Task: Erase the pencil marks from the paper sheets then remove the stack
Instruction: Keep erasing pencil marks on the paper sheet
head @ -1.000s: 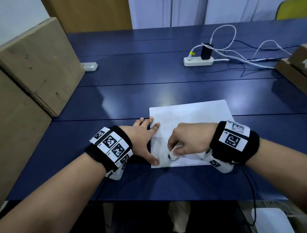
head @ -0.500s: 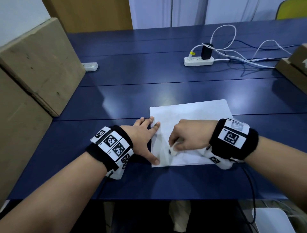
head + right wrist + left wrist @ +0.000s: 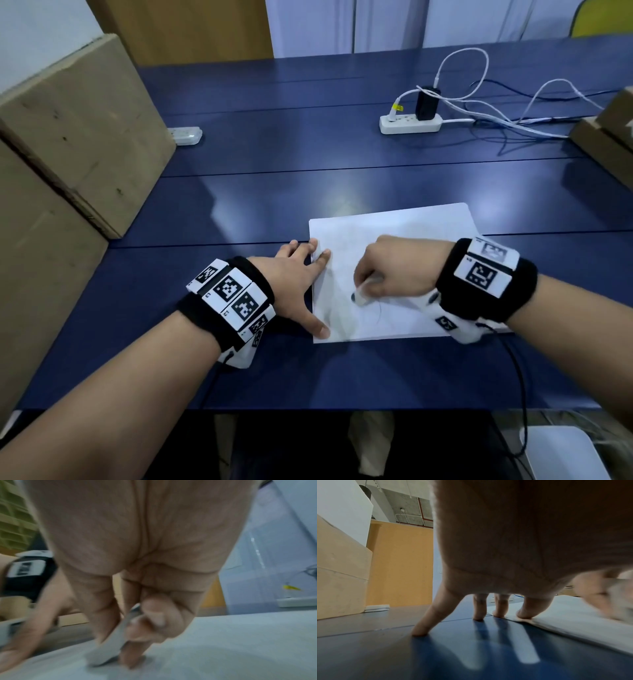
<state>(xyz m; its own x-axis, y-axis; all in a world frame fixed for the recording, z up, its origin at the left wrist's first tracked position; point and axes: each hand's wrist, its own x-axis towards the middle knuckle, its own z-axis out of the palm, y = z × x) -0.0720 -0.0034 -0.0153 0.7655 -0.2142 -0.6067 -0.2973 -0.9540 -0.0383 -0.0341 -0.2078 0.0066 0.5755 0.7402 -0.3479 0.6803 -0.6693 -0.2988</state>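
The erasing step is in hand. The right hand (image 3: 394, 270) is curled round a small white eraser (image 3: 362, 297), its tip pressed on the near left part of the white paper stack (image 3: 404, 222), which lies flat on the dark blue table (image 3: 274, 192). The left hand (image 3: 294, 277) is spread flat with straight fingers, the thumb and 2 fingertips holding down the stack's left edge and the others resting on the table.

Faint grey pencil marks (image 3: 378, 313) show just beside the eraser, so my judgement is that rubbing should carry on over them before the stack is lifted away.

The right wrist view is blurred, so the eraser's shape is unclear. How many sheets the stack holds cannot be told, and the right wristband covers its near right corner.
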